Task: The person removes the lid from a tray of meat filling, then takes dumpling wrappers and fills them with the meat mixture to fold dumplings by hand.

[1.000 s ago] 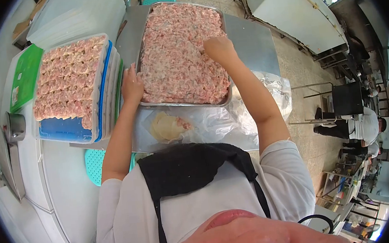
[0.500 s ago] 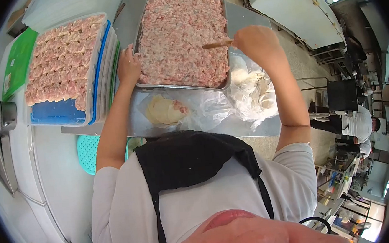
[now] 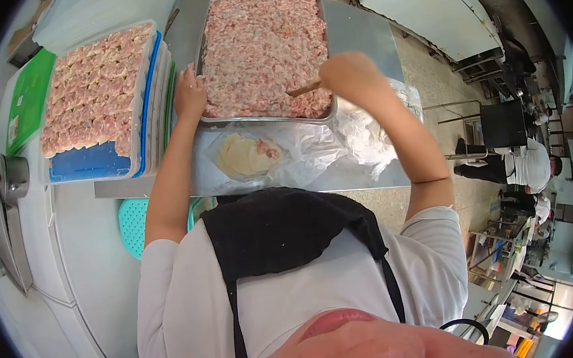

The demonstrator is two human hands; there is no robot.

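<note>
My right hand (image 3: 352, 78) is closed around a flat wooden stick (image 3: 304, 89). The stick's tip touches the minced meat (image 3: 262, 43) near the right front part of a deep metal tray (image 3: 275, 118). At the tray's left rim is my left hand (image 3: 190, 98), its fingers curled together; what they hold, if anything, is too small to make out. In front of the tray, round dough wrappers (image 3: 243, 155) lie on plastic, with a bit of meat on them. More wrappers in a crumpled plastic bag (image 3: 364, 136) sit beneath my right forearm.
On the left, a stack of plastic boxes is topped by one holding rows of meat-filled dumplings (image 3: 101, 86), beside a green lid (image 3: 28, 98). A metal pot (image 3: 14, 177) stands farther left. Co-workers (image 3: 531, 166) stand at the far right. A turquoise stool (image 3: 134, 224) is below the table.
My right hand has moved the stick toward me and slightly left over the meat. My left hand stays by the tray's left rim. The view has shifted slightly.
</note>
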